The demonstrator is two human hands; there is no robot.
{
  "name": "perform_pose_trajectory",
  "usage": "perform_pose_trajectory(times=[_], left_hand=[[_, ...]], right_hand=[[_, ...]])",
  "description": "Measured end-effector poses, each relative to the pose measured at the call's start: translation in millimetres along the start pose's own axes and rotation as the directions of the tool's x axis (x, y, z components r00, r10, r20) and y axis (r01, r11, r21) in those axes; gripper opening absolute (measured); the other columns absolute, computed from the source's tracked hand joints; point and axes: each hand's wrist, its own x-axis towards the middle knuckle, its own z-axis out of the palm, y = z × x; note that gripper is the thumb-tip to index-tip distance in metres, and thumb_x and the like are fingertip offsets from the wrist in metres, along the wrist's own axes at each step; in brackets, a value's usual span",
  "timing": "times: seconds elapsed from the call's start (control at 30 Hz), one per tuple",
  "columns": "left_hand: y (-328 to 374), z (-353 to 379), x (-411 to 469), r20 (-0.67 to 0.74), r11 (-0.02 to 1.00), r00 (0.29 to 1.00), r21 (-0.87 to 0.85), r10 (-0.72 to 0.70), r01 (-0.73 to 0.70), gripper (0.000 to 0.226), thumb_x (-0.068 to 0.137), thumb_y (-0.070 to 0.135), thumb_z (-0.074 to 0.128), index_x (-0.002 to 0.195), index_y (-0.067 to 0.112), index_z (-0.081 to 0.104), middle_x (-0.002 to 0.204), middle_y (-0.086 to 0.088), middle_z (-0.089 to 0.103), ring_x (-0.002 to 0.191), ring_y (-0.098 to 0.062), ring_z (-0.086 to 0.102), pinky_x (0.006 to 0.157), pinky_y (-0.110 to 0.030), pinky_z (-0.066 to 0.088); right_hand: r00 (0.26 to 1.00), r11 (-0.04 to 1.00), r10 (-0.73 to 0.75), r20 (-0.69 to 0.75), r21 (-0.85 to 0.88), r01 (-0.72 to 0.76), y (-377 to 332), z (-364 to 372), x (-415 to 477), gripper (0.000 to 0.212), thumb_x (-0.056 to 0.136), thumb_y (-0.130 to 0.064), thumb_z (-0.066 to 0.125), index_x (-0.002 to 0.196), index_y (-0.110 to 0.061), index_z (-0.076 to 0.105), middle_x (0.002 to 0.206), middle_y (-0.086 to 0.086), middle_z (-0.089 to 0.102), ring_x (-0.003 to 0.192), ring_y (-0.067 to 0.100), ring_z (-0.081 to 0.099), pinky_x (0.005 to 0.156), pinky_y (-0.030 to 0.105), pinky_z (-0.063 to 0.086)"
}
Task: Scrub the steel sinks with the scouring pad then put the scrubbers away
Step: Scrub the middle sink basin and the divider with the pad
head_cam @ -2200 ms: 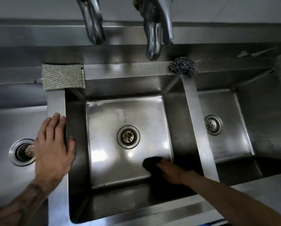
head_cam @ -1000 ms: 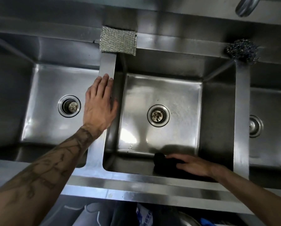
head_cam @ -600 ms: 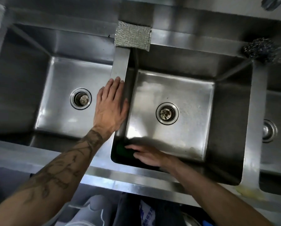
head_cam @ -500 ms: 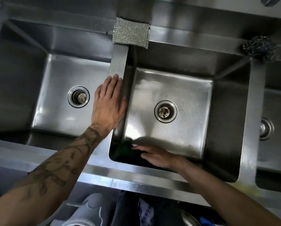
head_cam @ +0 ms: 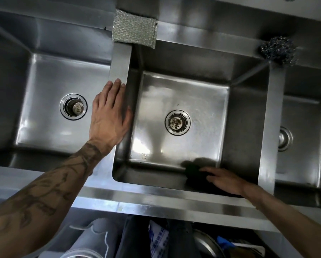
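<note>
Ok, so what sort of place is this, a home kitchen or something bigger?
Most likely a commercial kitchen's wash-up area: a left sink, middle sink and right sink sit side by side in steel, with a steel wool ball and a silver mesh scrubber on the back ledge.

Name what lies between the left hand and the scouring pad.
Head view: only bare middle sink floor between left hand and scouring pad; the drain sits aside.

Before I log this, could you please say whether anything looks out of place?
Only minor things: the silver mesh pad overhangs the back rim of the middle sink, slightly askew, and dark specks lie on its floor, front left.
</note>
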Motion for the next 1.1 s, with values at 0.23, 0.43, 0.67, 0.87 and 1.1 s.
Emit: perform_pose_trajectory(times=[0.23, 0.43, 0.67, 0.87, 1.1], left_hand=[[0.7, -0.1, 0.6, -0.005, 1.0, 1.0, 0.005, -0.003, 0.003, 0.063, 0.106, 0.033, 0.047, 0.163, 0.007, 0.036, 0.173, -0.012, 0.032, 0.162, -0.032, 0.026, 0.126, -0.051, 0.029], [0.1, -0.9, 0.9, 0.004, 1.0, 1.0, 0.006, -0.008, 0.008, 0.062, 0.107, 0.034, 0.042, 0.163, 0.008, 0.035, 0.173, -0.01, 0.031, 0.162, -0.029, 0.025, 0.127, -0.05, 0.028], [0.5, -1.3, 1.6, 0.027, 1.0, 1.0, 0.002, -0.016, 0.016, 0.062, 0.108, 0.036, 0.038, 0.164, 0.008, 0.035, 0.173, -0.01, 0.031, 0.162, -0.029, 0.025, 0.127, -0.05, 0.028], [1.9, -1.8, 1.4, 0.034, 0.999, 0.999, -0.021, -0.024, 0.025, 0.061, 0.108, 0.035, 0.035, 0.163, 0.009, 0.037, 0.173, -0.009, 0.033, 0.162, -0.028, 0.026, 0.127, -0.052, 0.029], [1.6, -2.9, 1.0, 0.005, 0.998, 1.0, -0.058, -0.021, 0.021, 0.058, 0.108, 0.03, 0.033, 0.161, 0.007, 0.041, 0.171, -0.009, 0.036, 0.161, -0.027, 0.028, 0.127, -0.049, 0.03]], right_hand=[[0.966, 0.964, -0.248, 0.076, 0.119, 0.238, -112.8, 31.4, 36.1, 0.045, 0.102, -0.017, 0.045, 0.145, -0.031, 0.048, 0.148, -0.005, 0.05, 0.133, 0.014, 0.046, 0.103, 0.021, 0.033], [0.977, 0.859, -0.196, -0.082, 0.467, 0.211, -204.9, 65.3, 51.9, 0.037, 0.093, -0.024, 0.045, 0.124, -0.019, 0.064, 0.121, 0.008, 0.068, 0.11, 0.026, 0.063, 0.096, 0.036, 0.05], [0.992, 0.745, -0.107, -0.064, 0.656, 0.122, -244.8, 78.2, 46.1, 0.033, 0.096, -0.022, 0.041, 0.12, -0.008, 0.059, 0.122, 0.02, 0.063, 0.1, 0.027, 0.059, 0.089, 0.037, 0.048], [0.994, 0.597, -0.05, -0.093, 0.795, 0.105, -242.6, 91.6, 39.9, 0.053, 0.082, -0.034, 0.038, 0.134, -0.03, 0.05, 0.128, 0.012, 0.062, 0.112, 0.031, 0.063, 0.097, 0.05, 0.055], [0.925, 0.303, 0.124, -0.359, 0.902, 0.309, -267.8, 90.1, 57.1, 0.061, 0.099, -0.012, 0.043, 0.157, -0.025, 0.028, 0.156, 0.001, 0.042, 0.137, 0.016, 0.045, 0.118, 0.038, 0.036]])
